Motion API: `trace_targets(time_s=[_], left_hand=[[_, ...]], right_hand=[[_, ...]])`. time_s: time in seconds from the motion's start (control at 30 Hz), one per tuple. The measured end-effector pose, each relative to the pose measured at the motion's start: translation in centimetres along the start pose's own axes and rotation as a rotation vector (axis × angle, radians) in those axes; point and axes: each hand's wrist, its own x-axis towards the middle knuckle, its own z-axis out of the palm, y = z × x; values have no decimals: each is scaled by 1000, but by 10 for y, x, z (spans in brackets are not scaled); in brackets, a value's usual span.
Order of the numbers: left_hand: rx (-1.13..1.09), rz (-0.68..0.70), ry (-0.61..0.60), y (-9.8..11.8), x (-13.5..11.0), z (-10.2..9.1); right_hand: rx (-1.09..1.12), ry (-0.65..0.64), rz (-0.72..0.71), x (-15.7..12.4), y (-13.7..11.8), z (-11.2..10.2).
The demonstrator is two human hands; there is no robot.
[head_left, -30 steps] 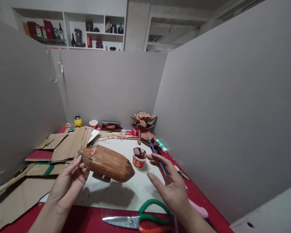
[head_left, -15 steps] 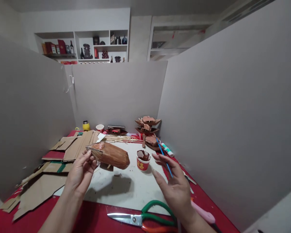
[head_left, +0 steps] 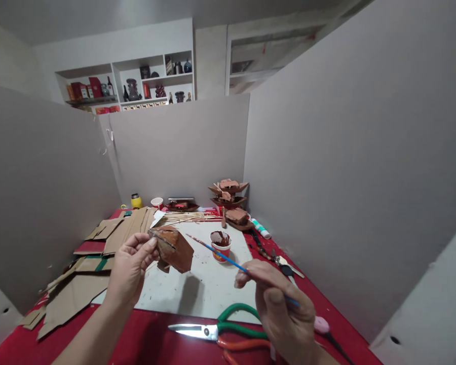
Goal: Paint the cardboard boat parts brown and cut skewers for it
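Observation:
My left hand (head_left: 133, 268) pinches one pointed end of a brown-painted model boat (head_left: 177, 248), held tilted above the white board (head_left: 163, 299). My right hand (head_left: 279, 299) grips a thin blue paintbrush (head_left: 228, 260) between its fingers. The brush's bristle end points left toward the boat, with a small gap between them. Behind the brush stands a red paper cup (head_left: 221, 248) with dark brown paint smeared on its inner wall.
Scissors (head_left: 209, 332) with green and orange handles lie at the front edge. Cut cardboard (head_left: 74, 299) is piled on the left. Thin wooden sticks (head_left: 190, 217) and several brown model boats (head_left: 228, 197) sit at the back. Grey panels (head_left: 307, 177) surround the table.
The boat has turned in my left hand, its free end swinging toward me. My right hand has closed more around the brush and lowered it, tip now pointing left.

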Motion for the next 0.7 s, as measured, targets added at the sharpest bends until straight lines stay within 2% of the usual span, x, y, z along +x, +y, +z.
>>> trace_targets(time_s=[0.1,0.27,0.53,0.7], left_hand=[[45,-2,-12,-5,-6,8],[103,-8,-44,-16,-15,19],[134,-6,-105,-30,-14,31],[132,28,-105,-30,-5,30]], right_hand=[[43,-97,-129,5,-9,5],[112,-125,-31,11,-15,14],[105,-117,41,15,-2,14],[1,-134,-2,17,-1,8]])
